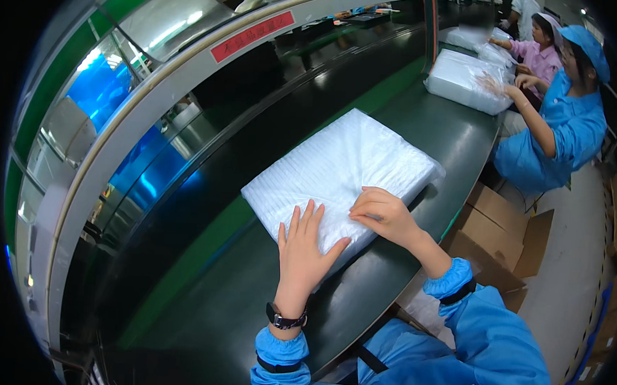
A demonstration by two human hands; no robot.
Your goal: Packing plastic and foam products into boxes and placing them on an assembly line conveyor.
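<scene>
A large flat package (352, 150) in white translucent plastic wrapping lies on the dark green worktop in front of me. Its wrap is gathered in creases that run toward my right hand. Fingers spread, my left hand (303, 244) rests flat on the near left part of the package. My right hand (385, 213) is at the package's near side, its thumb and fingertips pinched together at the wrap. Whether a fold of the plastic film or something smaller sits in that pinch is hard to see. What is inside the package is hidden by the wrap.
Farther along the green worktop (454, 178), a co-worker in blue (556, 124) handles another wrapped package (468, 82). Beyond, a person in pink (540, 61) works at more wrapped packages. Open cardboard boxes (493, 231) stand on the floor at right. A pale rail (141, 92) curves along the left.
</scene>
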